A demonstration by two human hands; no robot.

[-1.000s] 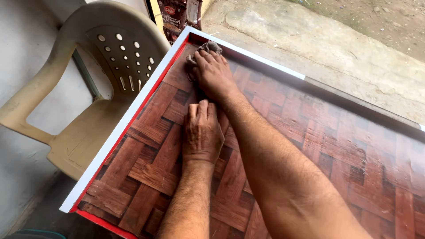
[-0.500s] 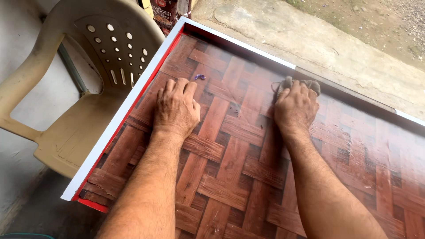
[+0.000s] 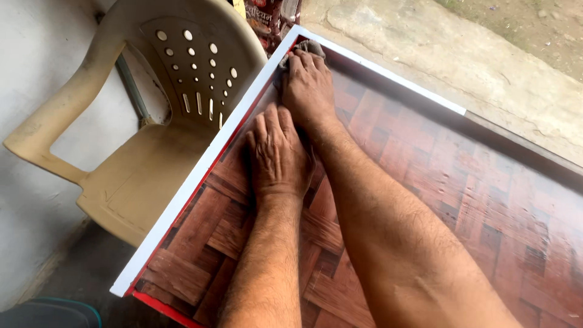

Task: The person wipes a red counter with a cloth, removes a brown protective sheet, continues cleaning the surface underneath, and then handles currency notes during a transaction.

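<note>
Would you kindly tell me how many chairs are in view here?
1. A beige plastic chair stands left of the table, beside its white edge. Others may sit outside the frame.
</note>
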